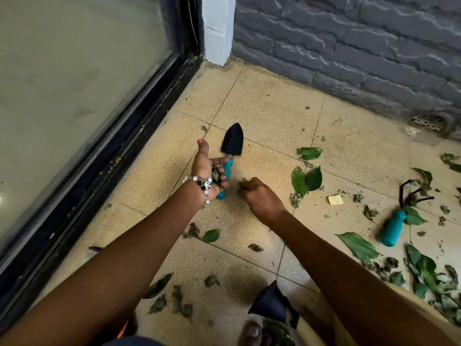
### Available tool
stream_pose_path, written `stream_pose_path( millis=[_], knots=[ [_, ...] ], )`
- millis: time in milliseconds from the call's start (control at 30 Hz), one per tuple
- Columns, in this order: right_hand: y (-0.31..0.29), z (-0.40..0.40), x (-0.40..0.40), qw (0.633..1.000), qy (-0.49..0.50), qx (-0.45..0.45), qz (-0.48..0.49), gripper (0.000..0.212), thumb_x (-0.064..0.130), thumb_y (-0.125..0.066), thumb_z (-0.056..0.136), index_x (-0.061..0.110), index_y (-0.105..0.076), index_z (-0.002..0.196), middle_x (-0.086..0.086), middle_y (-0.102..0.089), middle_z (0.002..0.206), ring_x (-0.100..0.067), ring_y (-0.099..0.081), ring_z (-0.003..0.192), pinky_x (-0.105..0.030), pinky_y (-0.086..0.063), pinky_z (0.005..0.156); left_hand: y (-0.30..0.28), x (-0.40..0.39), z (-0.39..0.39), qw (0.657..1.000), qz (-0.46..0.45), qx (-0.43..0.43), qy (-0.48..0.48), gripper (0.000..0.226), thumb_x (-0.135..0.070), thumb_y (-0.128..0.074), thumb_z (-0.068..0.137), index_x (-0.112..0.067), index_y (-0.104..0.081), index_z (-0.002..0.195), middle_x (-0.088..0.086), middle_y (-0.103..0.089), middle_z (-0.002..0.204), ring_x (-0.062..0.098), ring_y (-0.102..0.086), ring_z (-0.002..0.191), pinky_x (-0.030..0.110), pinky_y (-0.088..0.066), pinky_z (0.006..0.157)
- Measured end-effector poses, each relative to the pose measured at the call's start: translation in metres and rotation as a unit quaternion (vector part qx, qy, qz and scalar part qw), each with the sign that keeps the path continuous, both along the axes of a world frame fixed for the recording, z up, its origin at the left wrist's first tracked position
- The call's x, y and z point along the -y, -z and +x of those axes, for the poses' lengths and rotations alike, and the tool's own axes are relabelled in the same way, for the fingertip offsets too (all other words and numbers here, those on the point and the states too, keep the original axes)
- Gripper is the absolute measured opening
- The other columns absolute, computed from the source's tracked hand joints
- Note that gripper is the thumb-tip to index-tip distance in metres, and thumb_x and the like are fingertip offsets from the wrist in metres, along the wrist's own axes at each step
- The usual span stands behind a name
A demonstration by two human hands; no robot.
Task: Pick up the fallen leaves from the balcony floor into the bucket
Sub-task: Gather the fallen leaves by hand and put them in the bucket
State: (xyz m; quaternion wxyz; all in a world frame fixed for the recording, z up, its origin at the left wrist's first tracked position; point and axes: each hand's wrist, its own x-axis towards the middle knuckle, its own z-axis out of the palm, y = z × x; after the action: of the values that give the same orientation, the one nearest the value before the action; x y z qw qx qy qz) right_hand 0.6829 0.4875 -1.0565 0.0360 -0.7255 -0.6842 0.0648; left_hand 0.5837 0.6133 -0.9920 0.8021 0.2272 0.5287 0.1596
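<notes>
Leaves [306, 180] lay at 3 o'clock | left hand [209, 168] clutched crumpled leaves | right hand [259, 196] fingers curled, contents unclear | best gather whole handfuls.

The left hand [208, 168], thumb raised and a bead bracelet [199, 183] at the wrist, holds crumpled leaves [215, 176] in its curled fingers just above a trowel [230, 156] lying on the tiled floor [269, 116]. The right hand [259, 196] hovers beside it, fingers curled downward; whether it holds anything cannot be told. More leaves [305, 181] lie scattered to the right, around a hand rake [401, 218], near a drain [427, 122] at the brick wall [349, 41].
</notes>
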Motion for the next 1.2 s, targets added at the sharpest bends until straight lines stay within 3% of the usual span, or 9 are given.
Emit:
stream_pose_path(
  millis=[167,300,500,600,667,767,933,1067,1200],
  knots=[
    [-0.025,0.011,0.013,0.985,0.097,-0.129,0.063,0.021,-0.003,-0.062,0.084,0.006,-0.076,0.097,-0.013,-0.073,0.095,-0.028,-0.068,0.09,-0.038,-0.055,0.08,0.003,0.014,0.009,0.999,0.011,-0.023,0.045,0.08,-0.074,-0.025,0.091,-0.006,-0.062,0.071,0.002,-0.043,0.052,0.014,-0.037,0.045,0.02,-0.03,0.046],
    [-0.069,0.005,0.015,0.85,0.318,-0.372,0.194,0.014,0.003,-0.072,0.083,0.009,-0.078,0.094,-0.004,-0.076,0.088,-0.013,-0.07,0.076,-0.027,-0.057,0.076,0.003,0.043,0.031,0.996,-0.006,-0.047,0.081,0.066,-0.067,-0.034,0.094,-0.007,-0.055,0.075,0.007,-0.051,0.061,0.018,-0.048,0.048,0.02,-0.039,0.045],
    [-0.089,-0.005,0.044,0.963,0.176,-0.202,0.036,0.04,0.014,-0.041,0.081,0.008,-0.068,0.111,-0.017,-0.07,0.107,-0.036,-0.065,0.097,-0.046,-0.051,0.084,-0.002,0.07,0.061,0.992,-0.049,-0.035,0.109,0.052,-0.054,-0.042,0.098,-0.006,-0.061,0.101,0.007,-0.065,0.085,0.024,-0.061,0.072,0.029,-0.048,0.056],
    [-0.095,0.019,0.057,0.964,0.119,-0.205,-0.122,0.049,0.005,-0.041,0.095,0.021,-0.046,0.141,0.0,-0.027,0.158,-0.019,-0.011,0.149,-0.067,-0.001,0.111,0.003,0.075,0.069,0.994,-0.008,-0.074,0.084,0.039,-0.042,-0.044,0.1,-0.007,-0.062,0.103,0.008,-0.068,0.088,0.024,-0.063,0.069,0.027,-0.048,0.05],
    [-0.102,0.04,0.064,0.931,0.118,-0.327,-0.106,0.047,0.003,-0.043,0.098,0.029,-0.049,0.137,0.004,-0.021,0.159,-0.014,0.001,0.149,-0.059,0.004,0.116,0.004,0.08,0.073,0.996,-0.013,-0.055,0.073,0.04,-0.038,-0.042,0.102,-0.008,-0.059,0.083,0.005,-0.061,0.061,0.016,-0.054,0.042,0.018,-0.04,0.038],
    [-0.105,0.068,0.068,0.806,0.305,-0.501,0.079,0.036,0.0,-0.052,0.095,0.024,-0.064,0.119,0.001,-0.053,0.14,-0.014,-0.041,0.135,-0.038,-0.033,0.114,0.007,0.078,0.069,0.996,-0.009,-0.036,0.081,0.045,-0.038,-0.039,0.104,-0.01,-0.05,0.071,-0.004,-0.037,0.037,0.006,-0.032,0.026,0.009,-0.023,0.033],
    [-0.062,0.11,0.068,0.926,0.317,-0.182,-0.096,0.037,0.011,-0.067,0.088,0.01,-0.061,0.125,-0.014,-0.064,0.121,-0.028,-0.059,0.112,-0.025,-0.043,0.092,0.021,0.054,0.056,0.993,-0.032,-0.036,0.106,0.048,-0.045,-0.036,0.103,-0.016,-0.041,0.065,-0.007,-0.027,0.036,0.005,-0.021,0.027,0.01,-0.017,0.031],
    [-0.023,0.088,0.067,0.963,0.213,-0.069,-0.152,0.058,0.026,-0.063,0.091,0.018,-0.041,0.144,-0.017,-0.036,0.149,-0.039,-0.039,0.13,-0.042,-0.04,0.107,0.027,0.048,0.057,0.992,-0.031,-0.053,0.114,0.048,-0.046,-0.037,0.102,-0.017,-0.04,0.064,-0.007,-0.027,0.037,0.005,-0.02,0.027,0.009,-0.017,0.032],
    [-0.013,0.084,0.068,0.967,0.234,-0.053,-0.08,0.027,0.015,-0.047,0.099,0.011,-0.065,0.119,-0.015,-0.06,0.121,-0.023,-0.06,0.099,-0.03,-0.05,0.086,0.032,0.053,0.063,0.992,-0.028,-0.058,0.113,0.047,-0.043,-0.04,0.102,-0.015,-0.043,0.064,-0.005,-0.032,0.043,0.006,-0.022,0.028,0.009,-0.018,0.033]
  ],
)
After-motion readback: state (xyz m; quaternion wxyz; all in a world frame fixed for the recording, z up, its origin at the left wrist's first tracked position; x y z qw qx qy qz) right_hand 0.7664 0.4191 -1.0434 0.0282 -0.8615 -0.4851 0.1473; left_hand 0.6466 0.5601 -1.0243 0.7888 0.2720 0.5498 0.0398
